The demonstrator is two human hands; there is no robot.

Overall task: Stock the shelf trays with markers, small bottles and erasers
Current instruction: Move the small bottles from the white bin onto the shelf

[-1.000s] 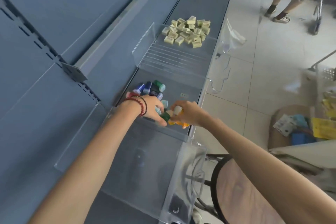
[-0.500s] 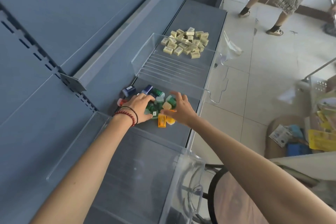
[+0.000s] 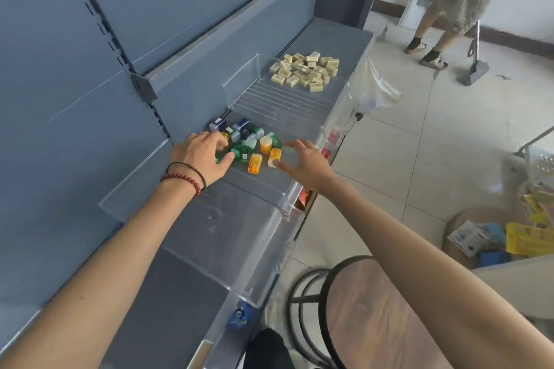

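Several small bottles point(image 3: 247, 141) touch left hand point(image 3: 204, 156); right hand point(image 3: 303, 162) spread beside.

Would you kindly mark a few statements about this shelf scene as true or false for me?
1. The erasers lie farther along the shelf than the small bottles. True.
2. The small bottles stand upright in neat rows. False: they lie in a loose jumble.
3. The left hand touches the small bottles. True.
4. The right hand holds an eraser. False: it is at the small bottles, well away from the erasers.
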